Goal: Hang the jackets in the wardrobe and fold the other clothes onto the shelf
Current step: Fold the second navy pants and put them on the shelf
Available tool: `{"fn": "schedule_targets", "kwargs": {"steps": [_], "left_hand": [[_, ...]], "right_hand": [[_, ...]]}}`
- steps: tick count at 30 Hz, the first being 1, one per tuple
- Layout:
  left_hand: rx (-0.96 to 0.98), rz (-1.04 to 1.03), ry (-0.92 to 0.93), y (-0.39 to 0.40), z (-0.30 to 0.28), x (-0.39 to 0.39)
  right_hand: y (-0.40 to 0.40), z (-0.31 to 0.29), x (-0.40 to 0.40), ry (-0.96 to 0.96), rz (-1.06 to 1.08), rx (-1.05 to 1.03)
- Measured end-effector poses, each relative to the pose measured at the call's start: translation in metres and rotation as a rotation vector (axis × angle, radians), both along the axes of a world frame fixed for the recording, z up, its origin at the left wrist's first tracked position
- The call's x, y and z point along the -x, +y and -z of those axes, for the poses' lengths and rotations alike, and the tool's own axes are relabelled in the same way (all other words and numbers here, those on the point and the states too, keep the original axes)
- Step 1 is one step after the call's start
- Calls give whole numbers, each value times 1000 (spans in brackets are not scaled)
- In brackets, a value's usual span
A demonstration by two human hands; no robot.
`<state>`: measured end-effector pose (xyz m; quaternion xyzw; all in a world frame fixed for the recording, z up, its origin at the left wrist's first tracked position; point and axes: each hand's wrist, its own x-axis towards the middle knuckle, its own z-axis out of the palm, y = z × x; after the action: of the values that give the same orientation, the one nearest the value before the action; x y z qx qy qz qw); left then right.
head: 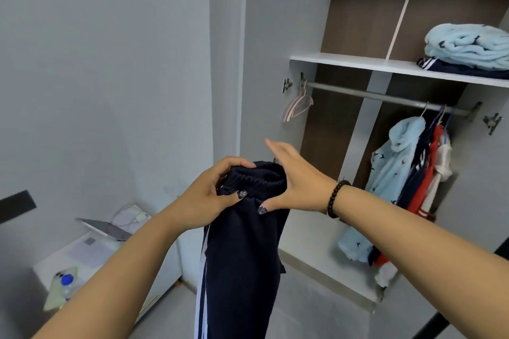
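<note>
Trousers [242, 250] hang below the grip: left hand [205, 195] clenched on waistband, right hand [296, 184] flat-fingered beside it; judged risk, legs dragging and unfolding

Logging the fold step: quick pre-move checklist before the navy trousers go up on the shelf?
1. Left hand grip on the waistband of the navy trousers: ok, fingers curled round it.
2. Right hand grip: not ok, fingers straight, only the thumb touches the fabric.
3. Trousers folded: not ok, legs hang full length.
4. Room on the shelf: ok, bare left of the folded pile.
5. Jackets on the rail: ok, several hang at right.
6. Legs clear of the floor: cannot tell, hems out of view.
</note>
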<state>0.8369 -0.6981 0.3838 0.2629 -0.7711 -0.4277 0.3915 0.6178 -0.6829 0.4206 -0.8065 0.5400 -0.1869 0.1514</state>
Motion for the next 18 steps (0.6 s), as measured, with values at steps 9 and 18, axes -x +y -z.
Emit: {"fn": "schedule_targets", "kwargs": {"steps": [9, 18], "left_hand": [[-293, -430, 206, -11, 62, -27], [-330, -499, 138, -16, 157, -42]], "right_hand": [[-44, 34, -45, 102, 42, 57], [-38, 153, -63, -158, 254, 403]]}}
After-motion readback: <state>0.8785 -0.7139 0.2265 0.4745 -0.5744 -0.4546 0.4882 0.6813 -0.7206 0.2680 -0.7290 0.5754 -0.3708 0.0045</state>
